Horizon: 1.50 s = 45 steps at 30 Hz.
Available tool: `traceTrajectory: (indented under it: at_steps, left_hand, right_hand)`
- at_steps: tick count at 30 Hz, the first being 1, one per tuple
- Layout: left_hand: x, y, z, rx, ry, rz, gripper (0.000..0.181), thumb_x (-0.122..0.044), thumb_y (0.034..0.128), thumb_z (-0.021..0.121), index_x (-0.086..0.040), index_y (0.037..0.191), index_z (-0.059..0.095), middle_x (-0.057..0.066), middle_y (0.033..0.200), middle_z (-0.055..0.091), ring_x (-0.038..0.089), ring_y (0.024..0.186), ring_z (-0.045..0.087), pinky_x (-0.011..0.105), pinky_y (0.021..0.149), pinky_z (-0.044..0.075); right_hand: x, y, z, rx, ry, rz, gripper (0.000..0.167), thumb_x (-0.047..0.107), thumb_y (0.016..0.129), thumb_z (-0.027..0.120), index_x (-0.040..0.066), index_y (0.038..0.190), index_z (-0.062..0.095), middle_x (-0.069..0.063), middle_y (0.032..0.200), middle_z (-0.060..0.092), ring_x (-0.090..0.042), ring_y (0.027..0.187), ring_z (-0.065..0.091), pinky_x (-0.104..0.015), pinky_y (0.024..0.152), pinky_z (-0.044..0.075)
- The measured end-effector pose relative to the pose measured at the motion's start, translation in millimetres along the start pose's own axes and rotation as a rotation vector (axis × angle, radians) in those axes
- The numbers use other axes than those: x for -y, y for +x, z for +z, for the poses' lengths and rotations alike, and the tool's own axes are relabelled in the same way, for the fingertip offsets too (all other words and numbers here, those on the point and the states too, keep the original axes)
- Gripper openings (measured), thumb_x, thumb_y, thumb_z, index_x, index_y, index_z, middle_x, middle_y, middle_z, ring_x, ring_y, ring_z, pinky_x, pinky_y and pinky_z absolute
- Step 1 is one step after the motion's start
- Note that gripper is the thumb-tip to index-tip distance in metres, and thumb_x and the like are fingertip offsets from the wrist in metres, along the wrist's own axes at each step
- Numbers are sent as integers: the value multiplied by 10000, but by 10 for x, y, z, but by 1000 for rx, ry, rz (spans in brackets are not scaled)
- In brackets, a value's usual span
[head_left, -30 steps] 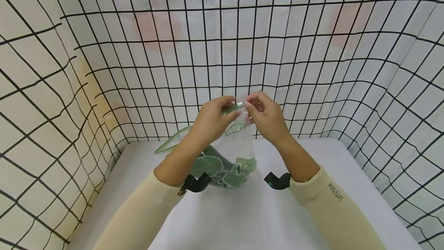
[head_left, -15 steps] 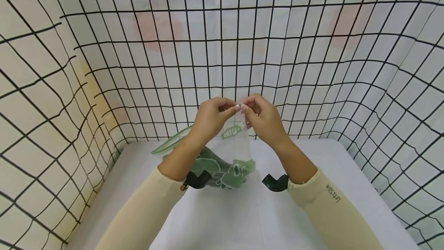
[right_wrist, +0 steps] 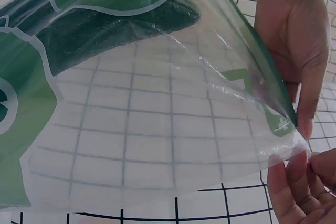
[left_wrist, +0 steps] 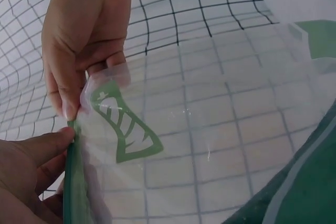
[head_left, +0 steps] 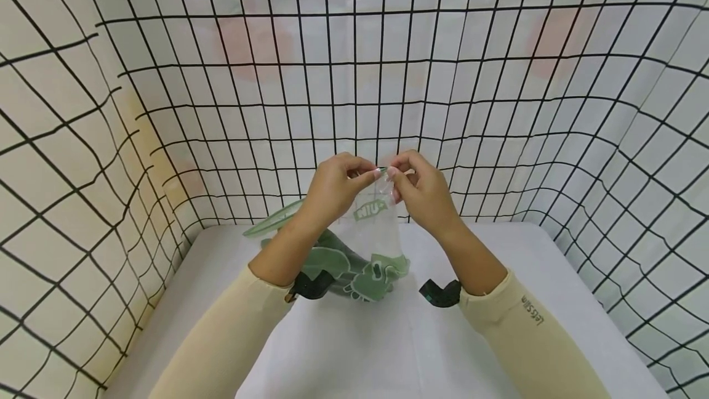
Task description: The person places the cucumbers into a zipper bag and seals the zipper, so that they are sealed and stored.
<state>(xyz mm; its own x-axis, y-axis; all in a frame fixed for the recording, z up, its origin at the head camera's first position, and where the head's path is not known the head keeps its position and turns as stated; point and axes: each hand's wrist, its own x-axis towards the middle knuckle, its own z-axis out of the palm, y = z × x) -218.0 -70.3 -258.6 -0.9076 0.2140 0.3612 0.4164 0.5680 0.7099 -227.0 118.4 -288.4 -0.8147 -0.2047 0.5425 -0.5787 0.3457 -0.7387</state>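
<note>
A clear plastic zip bag [head_left: 378, 277] with green print hangs from both hands, its lower part at the table. My left hand [head_left: 336, 185] pinches its green zip strip [left_wrist: 75, 187] close to one top corner, thumb against the strip. Right beside it, my right hand [head_left: 422, 188] pinches the corner itself between thumb and fingers. The fingertips of both hands nearly meet there. Toward the left, the far end of the bag's mouth droops behind my left forearm. Dark green shapes show low in the bag; whether they are print or contents, I cannot tell.
A white-covered table [head_left: 365, 350] lies under the bag. Black wire mesh [head_left: 354, 66] rises at the back and both sides, with white cloth behind it. A black strap piece [head_left: 312, 285] sits at the left wrist, another [head_left: 441, 293] at the right.
My left hand's fingertips have shifted along the strip to the corner, covering the stretch of strip that showed earlier. The right hand has moved slightly left and keeps its pinch.
</note>
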Motion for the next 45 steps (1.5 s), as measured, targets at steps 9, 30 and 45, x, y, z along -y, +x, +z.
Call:
traceTrajectory:
  at_steps: [9, 30, 45]
  left_hand:
    - [57, -4, -65, 9, -3, 1, 228, -323, 971, 686, -138, 1071, 772, 4, 1001, 663, 183, 874, 561, 313, 693, 500]
    - [89, -53, -169, 49, 13, -35, 207, -322, 967, 693, -153, 1056, 773, -9, 1075, 674, 179, 928, 572, 309, 731, 525]
    - [113, -99, -188, 56, 37, 1, 210, -303, 980, 676, -142, 1078, 769, 0, 1101, 673, 180, 947, 565, 305, 728, 511]
  right_hand:
    - [0, -13, -51, -23, -24, 0, 223, 263, 1054, 546, 65, 1150, 579, -104, 1005, 624, -175, 719, 645, -250, 651, 581]
    - [-44, -40, -108, -135, -53, -80, 189, 197, 1048, 554, 17, 1102, 578, -112, 979, 641, -149, 827, 604, -151, 673, 530]
    - [-138, -78, -202, -175, -23, -56, 189, 188, 1044, 562, 16, 1121, 582, -91, 965, 629, -102, 818, 597, -150, 704, 543]
